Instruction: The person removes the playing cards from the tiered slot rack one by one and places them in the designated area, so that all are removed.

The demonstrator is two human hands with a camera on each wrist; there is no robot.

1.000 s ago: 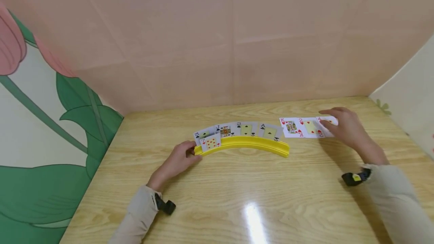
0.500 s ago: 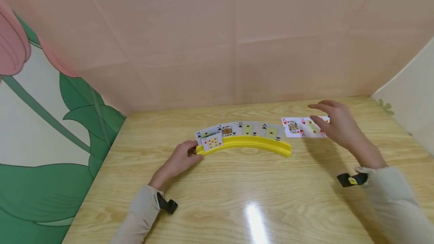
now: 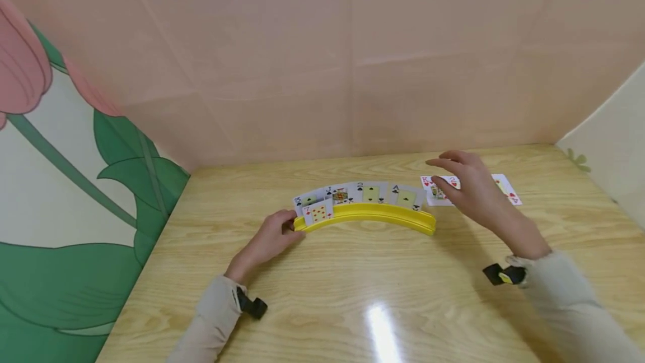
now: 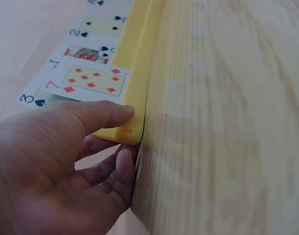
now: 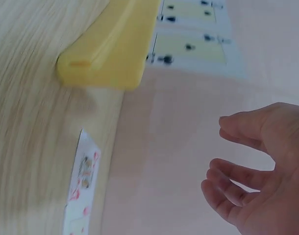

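My left hand [image 3: 272, 237] pinches the left end of a curved yellow card holder [image 3: 383, 215], the thumb lying on its front side in the left wrist view. In its front groove stands a seven of diamonds [image 4: 93, 81]. Behind stand a three of spades [image 4: 32, 100], a jack [image 3: 340, 196], a two of spades [image 3: 372, 194] and an ace of clubs [image 3: 407, 199]. My right hand [image 3: 471, 189] hovers with fingers spread and nothing between them. Below it a king of hearts [image 5: 86, 171], a two of hearts and a four of hearts [image 3: 510, 190] lie face up, the two mostly hidden.
The wood-grain table [image 3: 322, 279] runs back to a pinkish cloth-like wall [image 3: 277, 71]. A wall with painted flowers [image 3: 55, 200] is at the left, and a pale wall [image 3: 612, 144] at the right. Black wrist cameras [image 3: 252, 306] sit on both sleeves.
My right hand has moved left from the four of hearts to over the king and two, uncovering the four. My left hand keeps its grip on the card holder.
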